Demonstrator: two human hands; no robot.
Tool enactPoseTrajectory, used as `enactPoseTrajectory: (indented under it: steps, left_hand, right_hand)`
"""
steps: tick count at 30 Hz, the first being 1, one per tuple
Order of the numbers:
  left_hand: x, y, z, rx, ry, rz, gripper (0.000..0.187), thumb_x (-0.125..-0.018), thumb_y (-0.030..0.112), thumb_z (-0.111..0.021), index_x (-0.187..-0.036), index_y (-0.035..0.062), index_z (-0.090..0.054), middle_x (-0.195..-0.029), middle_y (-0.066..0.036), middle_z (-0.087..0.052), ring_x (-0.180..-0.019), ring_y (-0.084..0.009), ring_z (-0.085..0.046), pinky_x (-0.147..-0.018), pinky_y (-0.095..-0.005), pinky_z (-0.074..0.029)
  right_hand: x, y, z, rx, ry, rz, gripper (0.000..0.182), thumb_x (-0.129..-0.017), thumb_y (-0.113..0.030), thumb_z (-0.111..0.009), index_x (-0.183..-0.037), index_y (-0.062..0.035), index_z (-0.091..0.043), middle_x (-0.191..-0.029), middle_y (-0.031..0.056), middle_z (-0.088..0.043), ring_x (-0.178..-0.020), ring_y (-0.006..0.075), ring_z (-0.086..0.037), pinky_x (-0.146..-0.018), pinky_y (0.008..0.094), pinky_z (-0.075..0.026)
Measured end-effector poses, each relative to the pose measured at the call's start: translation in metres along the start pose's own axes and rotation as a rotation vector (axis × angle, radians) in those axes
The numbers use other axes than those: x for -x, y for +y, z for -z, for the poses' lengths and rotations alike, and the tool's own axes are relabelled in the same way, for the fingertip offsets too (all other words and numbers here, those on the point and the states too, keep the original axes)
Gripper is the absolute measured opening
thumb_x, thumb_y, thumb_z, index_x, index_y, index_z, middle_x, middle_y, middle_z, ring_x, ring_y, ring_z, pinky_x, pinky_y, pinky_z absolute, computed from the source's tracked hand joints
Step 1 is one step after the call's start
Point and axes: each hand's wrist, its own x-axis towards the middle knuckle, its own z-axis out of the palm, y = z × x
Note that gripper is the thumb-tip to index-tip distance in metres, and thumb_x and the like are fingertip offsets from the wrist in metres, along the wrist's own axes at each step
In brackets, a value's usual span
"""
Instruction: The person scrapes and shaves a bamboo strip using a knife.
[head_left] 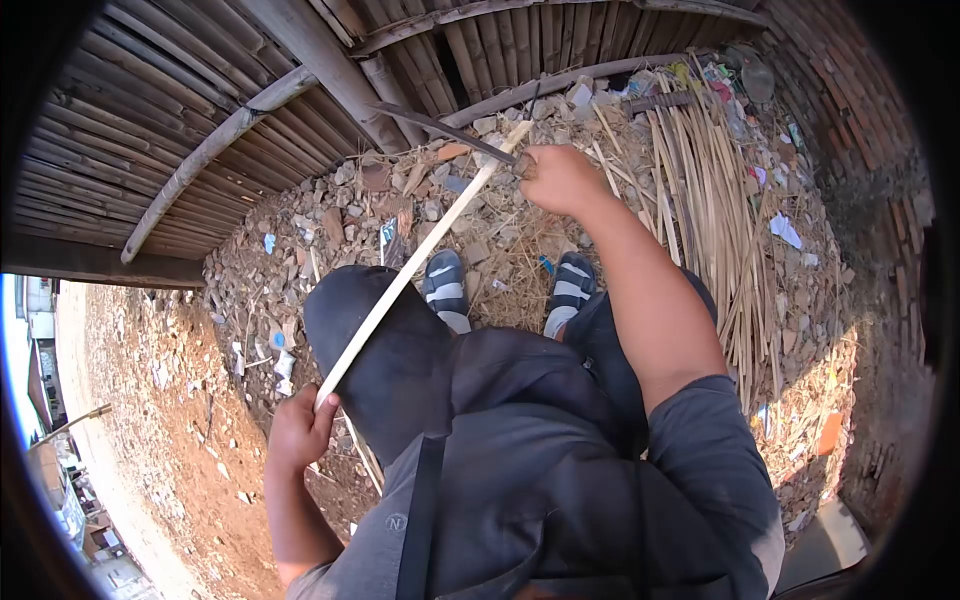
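Observation:
My left hand (298, 430) is closed around the lower end of a long, pale bamboo strip (415, 262), its thumb lying along the edge. The strip slants up across my left thigh to a far end past my feet. My right hand (565, 180) grips a large knife (450, 132) by its handle. Its long dark blade points up and left, crossing the strip close to the far end. That fist sits just right of the strip.
A bundle of cut bamboo strips (705, 200) lies on the ground to the right, beside a brick wall (875, 110). Rubble and litter (340, 215) surround my sandalled feet (447, 285). A slatted bamboo structure (200, 90) with poles stands ahead and to the left.

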Motion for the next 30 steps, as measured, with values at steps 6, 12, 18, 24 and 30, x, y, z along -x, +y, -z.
enactPoseTrajectory:
  steps: [6, 12, 18, 24, 30]
  left_hand:
    - [-0.006, -0.009, -0.013, 0.03, -0.007, -0.003, 0.046, -0.103, 0.039, -0.063, -0.077, 0.0006, -0.056, -0.058, -0.018, -0.056, -0.052, -0.0306, -0.054, -0.054, -0.0445, -0.043]
    - [-0.011, -0.033, -0.024, 0.107, 0.102, -0.103, 0.041, -0.106, 0.033, -0.055, -0.081, 0.001, -0.055, -0.061, -0.017, -0.056, -0.054, -0.0342, -0.056, -0.054, -0.0444, -0.043]
    - [-0.004, -0.039, -0.022, 0.192, 0.148, -0.095, 0.038, -0.105, 0.028, -0.055, -0.079, 0.0008, -0.053, -0.059, -0.016, -0.053, -0.055, -0.0323, -0.054, -0.055, -0.0436, -0.041]
    - [0.001, -0.022, -0.019, 0.031, 0.176, -0.048, 0.035, -0.102, 0.023, -0.064, -0.078, 0.0023, -0.051, -0.058, -0.014, -0.056, -0.051, -0.0276, -0.056, -0.051, -0.0411, -0.042]
    - [0.003, -0.003, -0.019, 0.116, 0.18, -0.006, 0.028, -0.102, 0.024, -0.065, -0.086, 0.002, -0.06, -0.061, -0.01, -0.063, -0.054, -0.0237, -0.065, -0.052, -0.0369, -0.048]
  right_hand:
    - [-0.027, 0.061, -0.007, -0.204, -0.134, -0.222, 0.05, -0.078, -0.023, -0.068, -0.126, -0.0096, -0.071, -0.116, 0.0225, -0.072, -0.106, 0.0387, -0.07, -0.095, 0.0434, -0.056]
    - [-0.019, 0.042, 0.0, 0.009, -0.132, -0.153, 0.065, -0.076, -0.03, -0.071, -0.135, -0.0038, -0.065, -0.125, 0.0217, -0.07, -0.115, 0.0379, -0.068, -0.101, 0.045, -0.053]
    - [-0.036, 0.051, -0.008, -0.225, -0.053, -0.28, 0.065, -0.075, -0.027, -0.07, -0.134, -0.0018, -0.065, -0.123, 0.0255, -0.07, -0.117, 0.0372, -0.067, -0.1, 0.0413, -0.052]
    - [-0.034, 0.042, 0.008, -0.419, 0.172, -0.294, 0.061, -0.076, -0.027, -0.075, -0.126, 0.0069, -0.066, -0.093, 0.0207, -0.075, -0.076, 0.0306, -0.073, -0.074, 0.0398, -0.057]
    - [-0.02, 0.023, 0.022, -0.276, 0.295, 0.006, 0.06, -0.077, -0.026, -0.074, -0.127, 0.0056, -0.065, -0.096, 0.0212, -0.075, -0.084, 0.0318, -0.074, -0.082, 0.0389, -0.056]
